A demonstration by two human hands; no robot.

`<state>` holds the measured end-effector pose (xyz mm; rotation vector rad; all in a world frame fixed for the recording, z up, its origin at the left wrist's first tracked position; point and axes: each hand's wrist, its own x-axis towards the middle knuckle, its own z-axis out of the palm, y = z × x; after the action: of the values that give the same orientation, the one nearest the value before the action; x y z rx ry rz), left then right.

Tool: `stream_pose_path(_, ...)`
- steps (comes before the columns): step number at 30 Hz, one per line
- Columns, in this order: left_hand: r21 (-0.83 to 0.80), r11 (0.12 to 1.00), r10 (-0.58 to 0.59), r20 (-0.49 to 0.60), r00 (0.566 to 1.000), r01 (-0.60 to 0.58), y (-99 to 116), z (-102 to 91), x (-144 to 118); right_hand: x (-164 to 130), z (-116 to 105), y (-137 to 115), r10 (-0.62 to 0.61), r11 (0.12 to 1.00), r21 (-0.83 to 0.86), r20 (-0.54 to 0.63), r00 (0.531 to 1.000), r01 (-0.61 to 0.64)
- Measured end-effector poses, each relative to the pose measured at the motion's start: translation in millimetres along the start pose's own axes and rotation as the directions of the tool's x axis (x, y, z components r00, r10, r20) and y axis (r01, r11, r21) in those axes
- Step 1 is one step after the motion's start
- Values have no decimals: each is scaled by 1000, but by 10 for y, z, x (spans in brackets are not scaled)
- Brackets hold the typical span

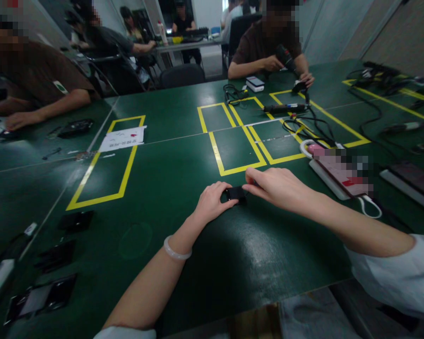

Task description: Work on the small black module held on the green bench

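Note:
A small black rectangular piece rests on the green table in front of me. My left hand grips it from the left, fingers on its far side and thumb on its near side. At the piece's right edge, my right hand has its fingers closed in a pinch. Whatever lies between those fingertips is too small and dark to make out. To the left lie several black parts, among them a flat one, a bulkier one and a longer one with a grey panel.
Yellow tape frames mark the green table. A paper sheet lies at left. A phone with a white cable sits right, near a black pen-shaped tool and tangled cables. Across the table, a person holds a dark handheld tool.

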<state>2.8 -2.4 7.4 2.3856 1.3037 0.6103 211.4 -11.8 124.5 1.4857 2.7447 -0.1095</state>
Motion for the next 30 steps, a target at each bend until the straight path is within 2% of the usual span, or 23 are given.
stream_pose_path(4,4,1000,-9,13,1000,9,18,-8,6,14,5,-3,-2,1000,-12,5,1000,2)
stream_pose_path(13,4,1000,-7,6,1000,7,7,-4,-2,-11,-18,10,-12,997,73,-5,1000,12)
stream_pose_path(20,1,1000,-4,2,1000,4,15,4,6,3,-6,-14,25,1000,-5,0,1000,-25)
stream_pose_path(26,-10,1000,5,-8,1000,-5,7,6,2,-4,-19,-17,-7,999,51,-17,1000,8)
stream_pose_path(30,-6,1000,-1,2,1000,1,9,0,2,7,2,-20,3,1000,16,-34,999,-2)
